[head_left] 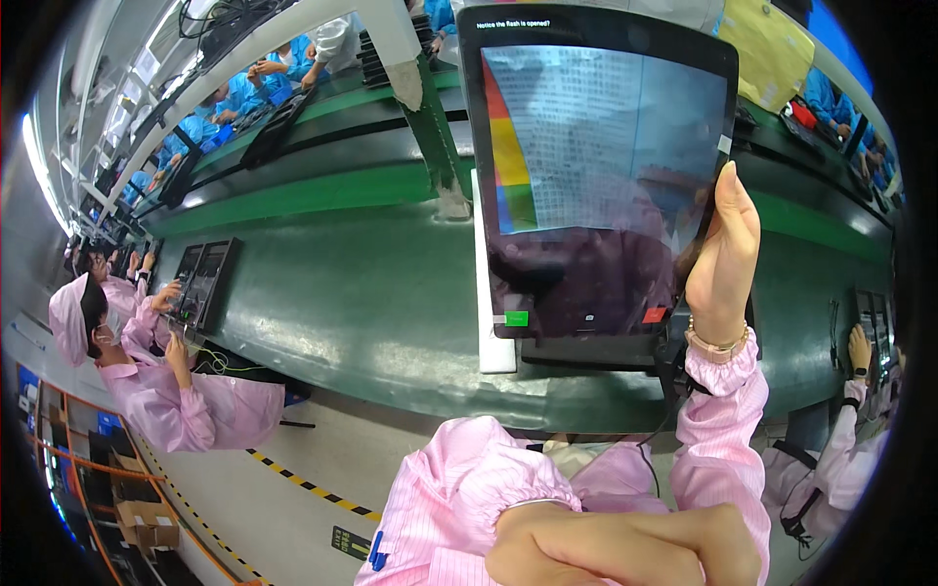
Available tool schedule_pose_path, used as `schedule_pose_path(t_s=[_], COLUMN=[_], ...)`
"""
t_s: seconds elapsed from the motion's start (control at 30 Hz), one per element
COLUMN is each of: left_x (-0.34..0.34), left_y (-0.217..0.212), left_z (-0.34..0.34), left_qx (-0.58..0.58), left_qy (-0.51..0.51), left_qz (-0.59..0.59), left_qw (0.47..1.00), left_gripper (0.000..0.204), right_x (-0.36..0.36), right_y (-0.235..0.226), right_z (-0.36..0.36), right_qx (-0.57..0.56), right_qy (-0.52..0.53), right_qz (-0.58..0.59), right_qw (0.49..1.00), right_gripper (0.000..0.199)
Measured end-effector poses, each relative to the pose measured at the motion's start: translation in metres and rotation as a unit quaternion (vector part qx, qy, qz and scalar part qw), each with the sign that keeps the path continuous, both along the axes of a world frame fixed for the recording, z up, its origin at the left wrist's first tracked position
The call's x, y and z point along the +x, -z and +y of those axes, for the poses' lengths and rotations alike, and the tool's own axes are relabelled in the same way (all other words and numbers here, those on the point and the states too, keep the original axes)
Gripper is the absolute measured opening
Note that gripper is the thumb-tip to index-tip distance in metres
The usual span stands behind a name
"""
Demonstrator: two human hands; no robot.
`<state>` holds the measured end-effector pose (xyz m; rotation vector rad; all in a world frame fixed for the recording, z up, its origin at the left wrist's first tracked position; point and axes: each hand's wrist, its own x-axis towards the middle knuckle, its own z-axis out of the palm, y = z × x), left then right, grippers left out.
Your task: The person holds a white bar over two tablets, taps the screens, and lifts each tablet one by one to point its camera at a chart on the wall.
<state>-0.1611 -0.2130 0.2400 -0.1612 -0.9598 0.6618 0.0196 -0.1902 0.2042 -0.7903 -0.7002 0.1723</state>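
A black tablet (606,264) stands raised in front of me, its lit screen towards me. On the screen is a picture of a printed sheet with a strip of coloured blocks, above a green and a red button. My right hand (725,249) grips the tablet's right edge, the thumb along the rim and the other fingers hidden behind it. Close to me at the lower edge is my left hand (625,547), apart from the tablet, its back up and fingers bent together. Its fingertips are out of sight, so whatever they may hold is hidden.
Behind the tablet runs a green workbench (332,293), with a white strip (496,356) and a dark flat object (586,350) on it. A post (430,127) rises from the bench. A co-worker in pink (147,361) handles a black tray (203,283) at left; another person's hand (860,350) is at right.
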Motion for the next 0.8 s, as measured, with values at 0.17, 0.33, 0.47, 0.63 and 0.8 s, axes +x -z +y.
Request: schedule_pose_path(t_s=[0.17, 0.33, 0.47, 0.63, 0.8], left_x=[-0.001, 0.003, -0.001, 0.000, 0.002], left_y=[-0.010, -0.015, -0.016, -0.015, -0.013], left_z=[-0.008, -0.015, -0.018, -0.024, -0.033], left_qx=[-0.018, -0.038, -0.054, -0.073, -0.092], left_qy=[-0.010, -0.014, -0.022, -0.035, -0.042], left_qz=[-0.018, -0.030, -0.025, -0.020, -0.019], left_qw=[1.000, 0.999, 0.998, 0.997, 0.995], left_gripper=[0.045, 0.045, 0.045, 0.044, 0.044], right_x=[0.003, 0.005, -0.004, -0.004, -0.004], right_y=[0.009, 0.015, 0.009, 0.009, 0.010], right_z=[0.002, 0.005, 0.004, 0.004, 0.002], right_qx=[-0.004, -0.026, -0.025, -0.016, -0.015], right_qy=[0.018, 0.058, 0.023, 0.003, -0.016], right_qz=[0.037, 0.033, 0.034, 0.027, 0.020], right_qw=[0.999, 0.997, 0.999, 1.000, 1.000], right_gripper=[0.039, 0.040, 0.039, 0.039, 0.038])
